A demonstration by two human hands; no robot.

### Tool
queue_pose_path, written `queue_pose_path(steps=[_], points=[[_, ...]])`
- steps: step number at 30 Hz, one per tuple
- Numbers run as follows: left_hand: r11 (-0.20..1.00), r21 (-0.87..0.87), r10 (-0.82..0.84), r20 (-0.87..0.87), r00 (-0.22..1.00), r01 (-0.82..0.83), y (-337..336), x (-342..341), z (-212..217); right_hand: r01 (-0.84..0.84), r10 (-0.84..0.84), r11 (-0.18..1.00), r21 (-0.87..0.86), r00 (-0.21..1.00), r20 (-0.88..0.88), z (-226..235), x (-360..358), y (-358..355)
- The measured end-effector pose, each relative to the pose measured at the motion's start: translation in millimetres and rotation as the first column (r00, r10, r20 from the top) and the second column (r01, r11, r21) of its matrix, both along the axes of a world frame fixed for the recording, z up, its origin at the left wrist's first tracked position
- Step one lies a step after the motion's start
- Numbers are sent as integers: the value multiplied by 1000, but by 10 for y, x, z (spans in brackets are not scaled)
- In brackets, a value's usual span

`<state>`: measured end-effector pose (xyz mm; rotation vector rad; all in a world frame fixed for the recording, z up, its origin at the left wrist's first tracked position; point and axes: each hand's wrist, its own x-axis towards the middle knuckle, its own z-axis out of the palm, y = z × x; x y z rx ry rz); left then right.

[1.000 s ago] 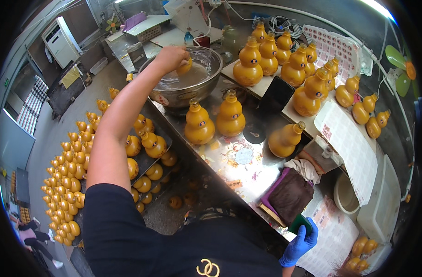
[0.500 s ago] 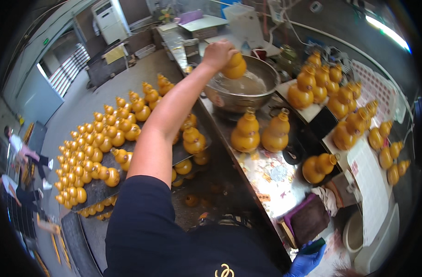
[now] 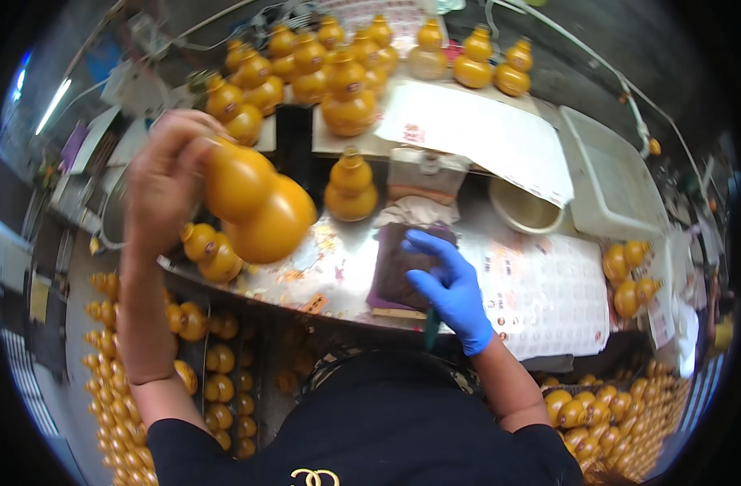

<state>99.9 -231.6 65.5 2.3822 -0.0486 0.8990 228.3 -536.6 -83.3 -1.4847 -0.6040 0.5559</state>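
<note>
Lifted over the left end of the worktable is a glossy yellow gourd-shaped bottle [image 3: 261,202], tilted with its wide base to the lower right. My bare left hand [image 3: 172,174] is closed round its neck end, which the fingers hide. My blue-gloved right hand [image 3: 451,292] is over a dark brown cloth pad [image 3: 399,263] on purple backing. Its upper fingers stretch apart, while a dark green thing [image 3: 431,328] sticks out below the palm, apparently held there; its kind is unclear. Another gourd-shaped bottle [image 3: 351,190] stands upright behind the pad, and one [image 3: 212,253] is below the lifted bottle.
Several gourd-shaped bottles [image 3: 349,101] line the back shelf beside a white sheet [image 3: 476,130]. A round tub [image 3: 526,212] and a white plastic bin [image 3: 617,174] stand right. A sheet of stickers [image 3: 540,296] covers the table's right part. Racked bottles [image 3: 221,385] fill the lower left.
My view has swung right toward the worktable. My left hand has brought the bottle from the metal basin to over the table. The gloved right hand is now at the brown pad.
</note>
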Motion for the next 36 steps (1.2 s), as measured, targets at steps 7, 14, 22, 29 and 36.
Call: queue_pose_path(steps=[7, 14, 22, 29, 36], points=[[914, -317, -346, -287, 893, 253, -1071, 1600, -1066, 60, 49, 930, -363, 958, 283, -64, 450, -158], [844, -363, -451, -83, 889, 394, -1026, 1238, -1981, 20, 15, 951, -310, 994, 108, -411, 879, -76], [896, -420, -272, -262, 926, 144, -1384, 964, -2262, 139, 100, 828, -544, 917, 386, -196, 796, 32], [994, 61, -87, -124, 988, 95, -1528, 1006, -2095, 303, -190, 932, -199, 877, 442, -558, 531, -223], [943, -326, -137, -214, 967, 61, -1597, 1049, -2263, 766, -380, 477, -431, 621, 685, -1156, 1310, -1610]])
